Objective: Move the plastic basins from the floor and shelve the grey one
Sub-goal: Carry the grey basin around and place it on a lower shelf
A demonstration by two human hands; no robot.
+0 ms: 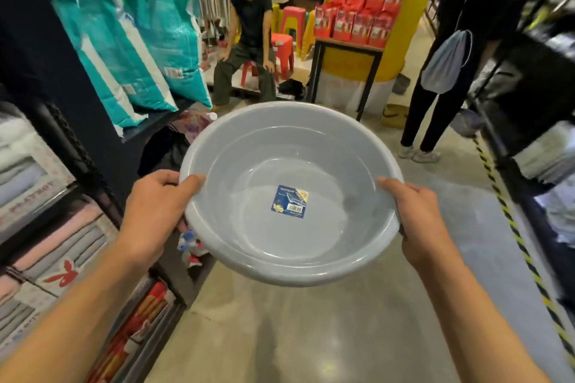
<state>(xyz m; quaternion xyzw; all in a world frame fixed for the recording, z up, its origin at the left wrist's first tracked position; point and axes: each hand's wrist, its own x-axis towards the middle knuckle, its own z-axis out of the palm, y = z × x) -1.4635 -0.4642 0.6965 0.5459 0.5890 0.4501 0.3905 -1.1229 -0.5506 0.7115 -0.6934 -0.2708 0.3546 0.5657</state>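
While held above floor — grey basin (291, 193) | left hand (152, 211) clamps rim | right hand (417, 221) clamps rim

A shop aisle with a polished concrete floor (311, 336). Dark shelving (93, 146) on the left carries teal bags (149, 40); a yellow pillar (373, 9) stands ahead behind a counter (348, 47) of red packets (361, 9). Blurred racks (535, 71), possibly shelving, line the right.

One grey basin (289, 193), one blue label (290, 201) inside it. Two hands: the left hand (152, 214) and right hand (417, 221), one grip on each side of the rim. Beyond the grips, three people.
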